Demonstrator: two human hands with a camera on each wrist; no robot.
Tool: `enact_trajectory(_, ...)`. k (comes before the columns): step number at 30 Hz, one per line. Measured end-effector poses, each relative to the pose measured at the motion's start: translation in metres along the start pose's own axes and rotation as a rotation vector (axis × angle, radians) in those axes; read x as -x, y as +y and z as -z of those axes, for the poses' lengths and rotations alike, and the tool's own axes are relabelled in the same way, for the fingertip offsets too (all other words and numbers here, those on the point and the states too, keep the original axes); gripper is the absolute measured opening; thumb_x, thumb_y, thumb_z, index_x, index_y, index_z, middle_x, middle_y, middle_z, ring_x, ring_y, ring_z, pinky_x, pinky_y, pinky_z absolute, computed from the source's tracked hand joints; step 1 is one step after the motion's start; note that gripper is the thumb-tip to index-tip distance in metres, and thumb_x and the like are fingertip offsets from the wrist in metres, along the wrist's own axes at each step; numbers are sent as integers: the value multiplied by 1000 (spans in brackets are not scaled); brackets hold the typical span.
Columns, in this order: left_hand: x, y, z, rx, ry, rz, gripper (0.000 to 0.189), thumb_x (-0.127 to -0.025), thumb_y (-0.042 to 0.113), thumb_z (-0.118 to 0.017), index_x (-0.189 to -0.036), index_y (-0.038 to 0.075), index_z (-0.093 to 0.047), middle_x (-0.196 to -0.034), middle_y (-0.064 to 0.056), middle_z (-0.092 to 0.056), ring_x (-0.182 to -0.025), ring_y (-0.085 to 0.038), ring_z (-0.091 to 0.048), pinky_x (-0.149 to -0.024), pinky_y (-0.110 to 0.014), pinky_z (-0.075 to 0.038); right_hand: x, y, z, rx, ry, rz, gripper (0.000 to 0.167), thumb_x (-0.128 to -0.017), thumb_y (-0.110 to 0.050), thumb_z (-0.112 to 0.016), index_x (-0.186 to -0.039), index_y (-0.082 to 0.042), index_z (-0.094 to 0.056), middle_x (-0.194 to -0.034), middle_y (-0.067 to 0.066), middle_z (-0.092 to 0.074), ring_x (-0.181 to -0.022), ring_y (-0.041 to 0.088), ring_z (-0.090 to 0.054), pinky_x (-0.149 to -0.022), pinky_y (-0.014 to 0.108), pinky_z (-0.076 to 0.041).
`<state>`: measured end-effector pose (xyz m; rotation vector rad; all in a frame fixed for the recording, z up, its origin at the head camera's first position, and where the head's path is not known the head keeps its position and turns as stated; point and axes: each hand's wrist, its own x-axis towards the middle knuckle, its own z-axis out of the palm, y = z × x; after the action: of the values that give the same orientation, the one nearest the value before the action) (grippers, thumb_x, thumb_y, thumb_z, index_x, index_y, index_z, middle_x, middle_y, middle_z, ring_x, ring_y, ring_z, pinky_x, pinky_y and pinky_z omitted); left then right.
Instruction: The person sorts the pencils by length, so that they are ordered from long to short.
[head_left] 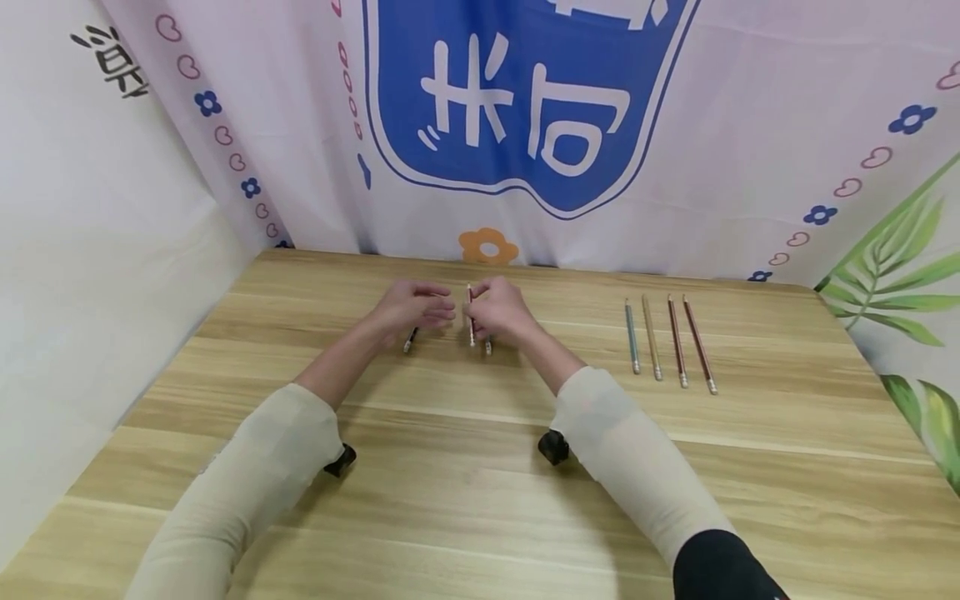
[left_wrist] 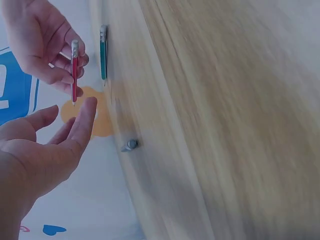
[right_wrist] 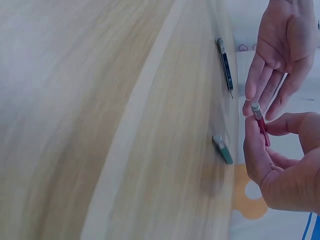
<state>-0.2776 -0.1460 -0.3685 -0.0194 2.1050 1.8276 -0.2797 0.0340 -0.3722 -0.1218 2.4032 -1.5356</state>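
Observation:
My right hand [head_left: 501, 308] pinches a short red pencil [head_left: 472, 335] between thumb and fingers, eraser end toward me, just above the table. Facing it, my left hand [head_left: 412, 307] has its fingers extended and holds nothing; in the left wrist view its fingertips come close to the red pencil [left_wrist: 74, 70]. Under the right hand a green pencil [right_wrist: 223, 150] lies on the table, mostly hidden in the head view. A dark pencil [right_wrist: 225, 65] lies below the left hand, its eraser end [head_left: 408, 343] showing from above.
To the right, a teal pencil [head_left: 632, 337], a yellow pencil [head_left: 651, 337] and two dark red pencils [head_left: 677, 342] lie side by side on the wooden table [head_left: 465, 500]. A printed curtain [head_left: 315, 167] hangs behind the table's far edge.

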Motion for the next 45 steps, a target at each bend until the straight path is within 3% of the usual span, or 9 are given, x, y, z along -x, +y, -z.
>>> enact_trajectory(6,-3,1,-5,49,-37,20,45,-105,-4,-52,-148,-16,-41,-139,-38,-54,-96,-21,-73,-108,-42,-54,2,6,9,-76,-23,-29,31,-99,-3,-64,-128,4,-59,-97,28,-70,-61,16,-63,-68,35,-67)
enact_trajectory(13,-4,4,-16,85,-58,40,46,-104,-5,-53,-148,-12,-43,-139,-35,-56,-123,-40,-64,-109,-42,-54,5,9,19,-92,-20,-41,37,-98,-1,-62,-134,2,-59,-89,17,-68,-62,17,-63,-74,40,-68)
enact_trajectory(17,-5,6,-22,85,-73,36,45,-105,-5,-52,-148,-12,-43,-138,-34,-57,-128,-45,-59,-109,-43,-54,7,13,24,-110,-20,-42,40,-95,3,-62,-136,1,-58,-91,18,-69,-64,18,-65,-72,38,-68)
enact_trajectory(23,-9,6,-29,91,-97,38,43,-105,-7,-46,-147,-12,-43,-137,-35,-57,-128,-46,-59,-110,-45,-54,12,19,29,-156,-33,-52,41,-96,6,-61,-136,0,-58,-102,24,-69,-72,22,-69,-73,36,-68)
enact_trajectory(30,-12,5,-38,90,-115,27,44,-104,-9,-47,-147,-14,-43,-137,-36,-56,-127,-45,-60,-110,-45,-54,15,27,35,-170,-1,-57,42,-97,7,-60,-138,-1,-59,-94,17,-65,-73,24,-70,-64,28,-66)
enact_trajectory(45,-15,6,-50,90,-132,5,44,-104,-8,-49,-147,-15,-42,-136,-36,-56,-127,-46,-59,-109,-43,-55,21,38,49,-172,9,-30,42,-96,7,-62,-137,-1,-58,-96,18,-68,-71,20,-68,-74,39,-68)
